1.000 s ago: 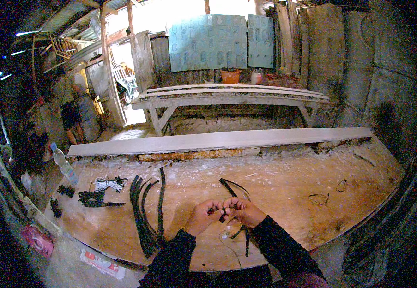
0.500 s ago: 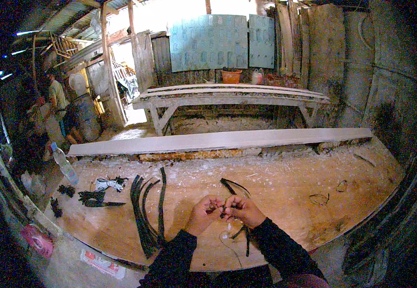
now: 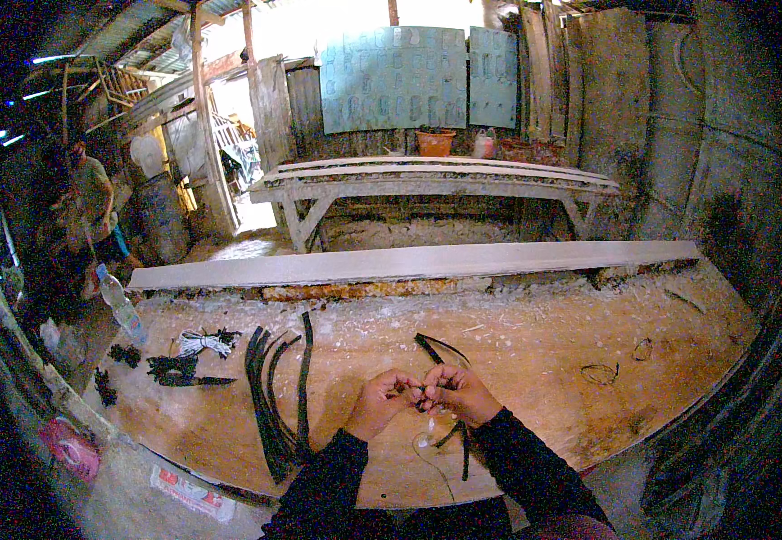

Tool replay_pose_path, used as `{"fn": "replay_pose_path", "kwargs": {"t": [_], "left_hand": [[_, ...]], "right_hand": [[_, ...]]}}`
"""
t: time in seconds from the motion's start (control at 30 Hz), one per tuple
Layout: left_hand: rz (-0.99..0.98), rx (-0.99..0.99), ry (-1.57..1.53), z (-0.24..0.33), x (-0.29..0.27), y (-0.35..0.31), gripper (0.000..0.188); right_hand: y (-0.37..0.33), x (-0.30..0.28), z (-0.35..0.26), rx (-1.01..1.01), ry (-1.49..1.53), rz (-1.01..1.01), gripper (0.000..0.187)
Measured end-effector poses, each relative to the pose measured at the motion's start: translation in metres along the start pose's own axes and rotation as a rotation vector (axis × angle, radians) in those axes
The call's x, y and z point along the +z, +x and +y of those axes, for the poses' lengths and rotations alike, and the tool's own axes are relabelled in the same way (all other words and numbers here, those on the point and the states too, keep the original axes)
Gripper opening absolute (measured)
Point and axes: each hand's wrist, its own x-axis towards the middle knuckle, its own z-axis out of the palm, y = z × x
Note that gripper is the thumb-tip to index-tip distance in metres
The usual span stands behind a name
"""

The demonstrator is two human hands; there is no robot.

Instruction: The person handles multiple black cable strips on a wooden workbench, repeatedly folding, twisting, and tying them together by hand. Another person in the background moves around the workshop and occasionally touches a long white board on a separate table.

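at the near middle of the wooden table [image 3: 535, 396], the left hand [image 3: 382, 403] and right hand [image 3: 463, 396] pinch one small dark piece [image 3: 422, 404], whose handling appears unfinished. to the left, the overlapping black strips [image 3: 269, 423], not countable, seem left to work; two black clumps [image 3: 125, 356] and one white bundle [image 3: 207, 344] may be done; to the right lie two thin loops [image 3: 600, 373].
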Motion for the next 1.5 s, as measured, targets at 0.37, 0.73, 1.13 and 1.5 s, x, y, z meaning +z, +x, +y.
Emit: {"fn": "replay_pose_path", "kwargs": {"t": [0.37, 0.73, 1.13, 1.5], "left_hand": [[0.106, 0.108, 0.124, -0.006, -0.005, 0.004, 0.004], [0.041, 0.138, -0.098, -0.011, -0.01, 0.006, 0.01], [-0.047, -0.014, -0.156, 0.001, -0.008, 0.003, 0.018], [0.013, 0.076, 0.055, -0.003, -0.008, 0.004, 0.014]], "right_hand": [[-0.004, 0.012, -0.004, -0.089, -0.04, 0.082, 0.019], [-0.007, 0.015, -0.01, -0.084, -0.074, 0.015, 0.019], [-0.006, 0.017, -0.009, -0.116, -0.202, 0.071, 0.014], [-0.009, 0.018, -0.013, 0.043, -0.464, 0.082, 0.018]]}}
